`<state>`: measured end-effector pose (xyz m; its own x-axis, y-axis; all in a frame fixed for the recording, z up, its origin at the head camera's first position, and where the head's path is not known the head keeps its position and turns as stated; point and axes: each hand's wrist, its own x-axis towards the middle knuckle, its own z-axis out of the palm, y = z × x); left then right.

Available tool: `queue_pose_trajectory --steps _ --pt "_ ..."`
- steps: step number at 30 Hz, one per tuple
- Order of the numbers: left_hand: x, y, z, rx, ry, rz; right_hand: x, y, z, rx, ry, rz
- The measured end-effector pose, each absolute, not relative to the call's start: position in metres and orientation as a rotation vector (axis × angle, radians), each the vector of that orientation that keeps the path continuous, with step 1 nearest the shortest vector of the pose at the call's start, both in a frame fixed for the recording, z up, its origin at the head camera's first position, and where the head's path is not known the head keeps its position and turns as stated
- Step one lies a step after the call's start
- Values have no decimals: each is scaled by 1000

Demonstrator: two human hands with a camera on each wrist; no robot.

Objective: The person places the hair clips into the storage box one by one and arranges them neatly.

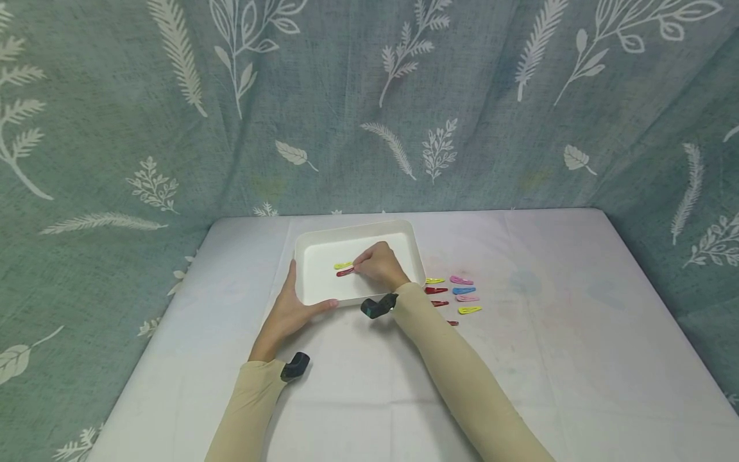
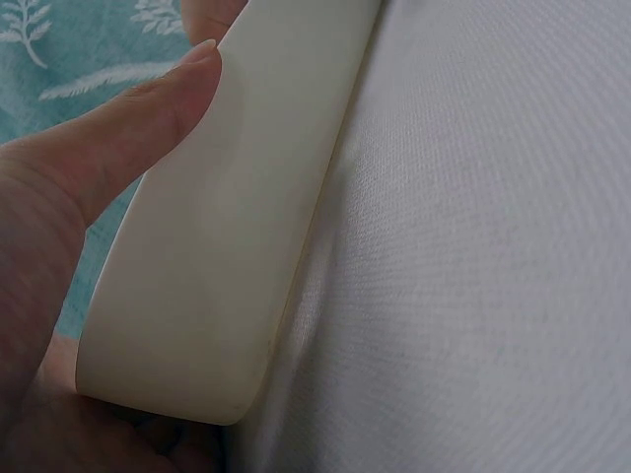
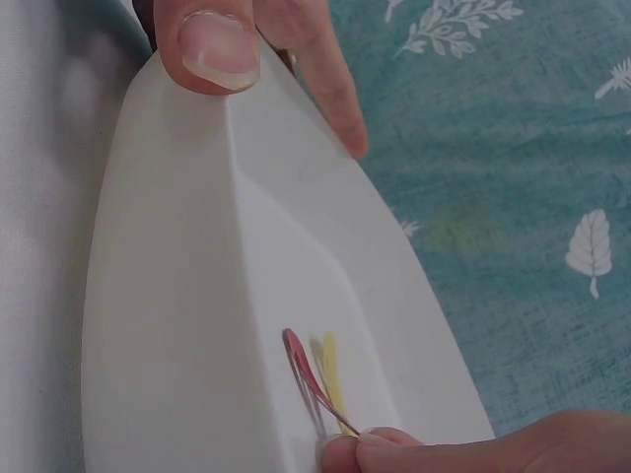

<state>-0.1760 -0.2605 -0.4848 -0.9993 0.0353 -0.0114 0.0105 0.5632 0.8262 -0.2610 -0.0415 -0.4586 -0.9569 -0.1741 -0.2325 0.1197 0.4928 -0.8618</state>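
Note:
A shallow white tray (image 1: 375,228) stands on the table. My left hand (image 1: 287,316) grips its near left corner, the thumb on the near rim and the fingers along the left side. Over the tray floor, my right hand (image 1: 381,264) pinches the end of a red hair clip (image 1: 345,273) between thumb and finger. In the right wrist view the red clip slants up from the fingertips, and its contact with the floor is hard to tell. Just behind it lies a yellow hair clip (image 1: 342,265) in the tray.
Right of the tray, several hair clips lie in two columns on the white cloth (image 1: 554,359): a blue clip (image 1: 464,290), a pink clip (image 1: 461,280), a yellow clip (image 1: 469,310) and red ones, some partly behind my right sleeve (image 1: 456,366). A patterned curtain (image 1: 346,179) hangs behind the table.

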Motion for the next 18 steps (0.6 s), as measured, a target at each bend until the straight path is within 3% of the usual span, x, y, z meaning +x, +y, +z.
queue_pose_trajectory --steps 18 --pt "-176 -261 -484 38 2746 1466 -262 -45 -462 7 2483 -1432"
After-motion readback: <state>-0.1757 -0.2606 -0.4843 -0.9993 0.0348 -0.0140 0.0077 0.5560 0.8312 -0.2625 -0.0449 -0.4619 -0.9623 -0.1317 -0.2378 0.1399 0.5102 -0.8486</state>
